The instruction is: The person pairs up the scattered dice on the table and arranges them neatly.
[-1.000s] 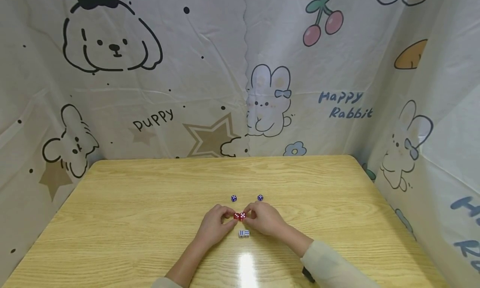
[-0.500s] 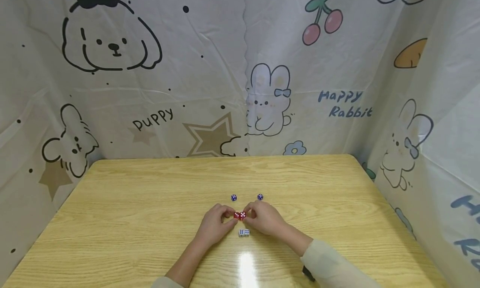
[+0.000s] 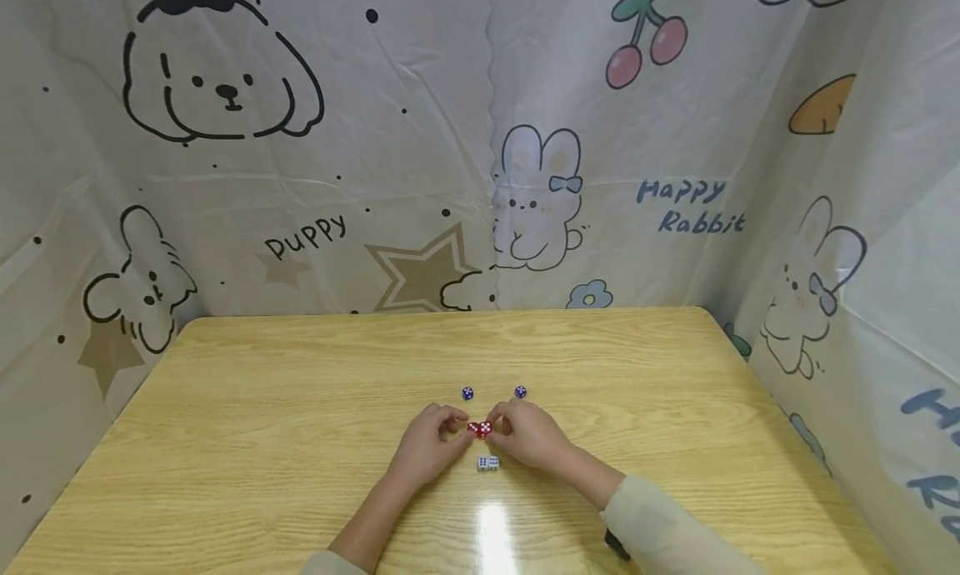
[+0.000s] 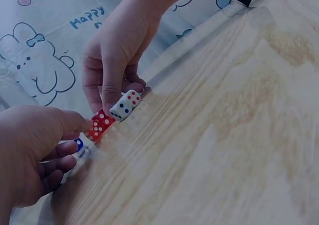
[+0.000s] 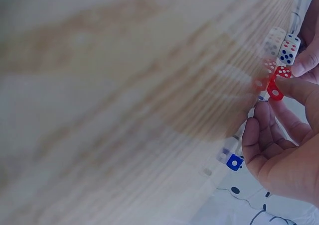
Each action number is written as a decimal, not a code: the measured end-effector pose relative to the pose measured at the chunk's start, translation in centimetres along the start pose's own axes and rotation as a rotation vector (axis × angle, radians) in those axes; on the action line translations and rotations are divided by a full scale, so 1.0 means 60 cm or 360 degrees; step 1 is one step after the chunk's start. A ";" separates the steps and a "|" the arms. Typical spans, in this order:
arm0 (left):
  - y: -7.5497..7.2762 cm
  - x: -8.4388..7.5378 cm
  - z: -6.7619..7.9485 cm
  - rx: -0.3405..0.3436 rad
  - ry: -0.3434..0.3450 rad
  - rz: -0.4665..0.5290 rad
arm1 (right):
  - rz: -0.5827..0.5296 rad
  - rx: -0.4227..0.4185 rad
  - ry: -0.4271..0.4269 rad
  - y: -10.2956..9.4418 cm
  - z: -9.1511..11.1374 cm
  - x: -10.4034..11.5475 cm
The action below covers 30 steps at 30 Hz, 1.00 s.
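Two red dice stand side by side on the table in the head view, a left die [image 3: 473, 427] and a right die [image 3: 486, 428]. My left hand [image 3: 429, 446] pinches the left one between thumb and index finger. From the other side, my right hand [image 3: 532, 435] pinches the right one; its thumb [image 5: 294, 88] lies against the red face in the right wrist view. Nearer to me, two white dice [image 3: 488, 464] sit together. Beyond the hands lie two blue dice, one at left [image 3: 468, 393] and one at right [image 3: 521, 392], apart from each other.
A light wood-grain table [image 3: 300, 375] carries everything. Printed cloth [image 3: 420, 142] hangs along its back and both sides. A small black object [image 3: 617, 545] shows beside the right sleeve [image 3: 667, 521].
The left fingers look slightly looser and shifted a little left of the red die. The right hand and the dice hold their places; the head view has tilted very slightly.
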State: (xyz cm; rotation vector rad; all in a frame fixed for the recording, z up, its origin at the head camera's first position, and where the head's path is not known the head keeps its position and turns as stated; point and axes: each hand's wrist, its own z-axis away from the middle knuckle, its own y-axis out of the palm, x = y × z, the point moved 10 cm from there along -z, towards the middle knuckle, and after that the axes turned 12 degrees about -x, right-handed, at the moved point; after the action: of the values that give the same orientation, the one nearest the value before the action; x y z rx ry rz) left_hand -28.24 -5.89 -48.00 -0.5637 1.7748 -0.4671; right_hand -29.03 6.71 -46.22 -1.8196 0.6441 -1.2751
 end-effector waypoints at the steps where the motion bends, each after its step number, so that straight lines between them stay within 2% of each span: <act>1: -0.001 0.001 -0.001 -0.0001 -0.0008 0.0009 | -0.0003 0.0002 0.0003 0.000 0.000 0.000; 10: -0.019 0.002 -0.014 -0.0046 -0.0061 0.0011 | -0.0005 -0.0006 -0.0011 -0.001 -0.001 0.002; 17: -0.027 -0.001 -0.031 -0.0049 -0.0102 -0.0047 | -0.0007 0.0013 -0.0008 0.002 0.000 0.003; 25: -0.027 0.007 -0.056 -0.0059 -0.0101 -0.0092 | 0.0003 0.0001 -0.0004 0.001 -0.002 0.002; 30: -0.023 0.004 -0.068 -0.0052 -0.0034 -0.0207 | 0.0016 -0.0004 -0.0018 0.000 -0.002 0.003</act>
State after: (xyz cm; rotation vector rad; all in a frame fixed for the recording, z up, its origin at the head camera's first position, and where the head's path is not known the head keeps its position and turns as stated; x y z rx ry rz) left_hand -32.03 -7.01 -46.32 -0.7075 1.7347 -0.5208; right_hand -29.08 6.53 -46.12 -1.8223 0.6486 -1.2573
